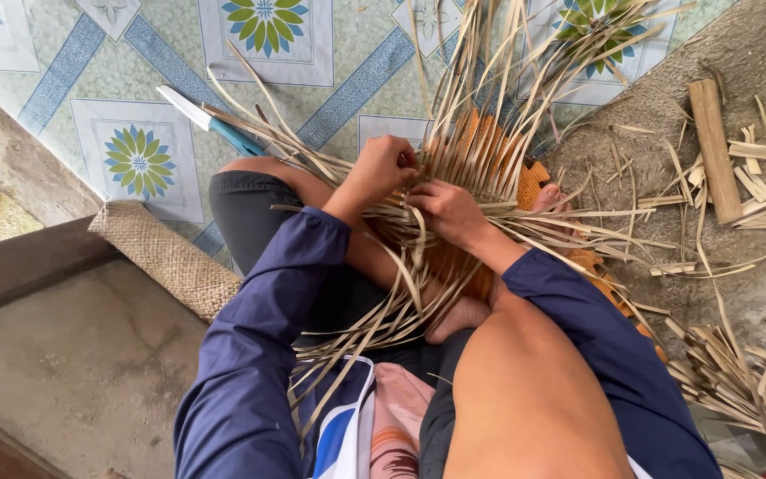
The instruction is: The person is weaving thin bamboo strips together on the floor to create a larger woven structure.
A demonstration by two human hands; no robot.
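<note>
Bamboo strips (454, 177) lie pinched between fingers of both hands, left (381, 168) and right (447, 211).

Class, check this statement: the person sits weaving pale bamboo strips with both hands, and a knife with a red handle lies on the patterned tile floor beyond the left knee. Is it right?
Not quite. The head view shows the knife has a blue handle, not red. The rest stands: both the left hand and the right hand work the pale bamboo strips, and the knife lies on the patterned tile floor beyond the left knee.

Both arms reach forward in blue sleeves, elbows bent. The left hand (381, 168) is curled into a loose fist; the right hand (447, 209) sits just beside it, knuckles up, fingers tucked under.
</note>
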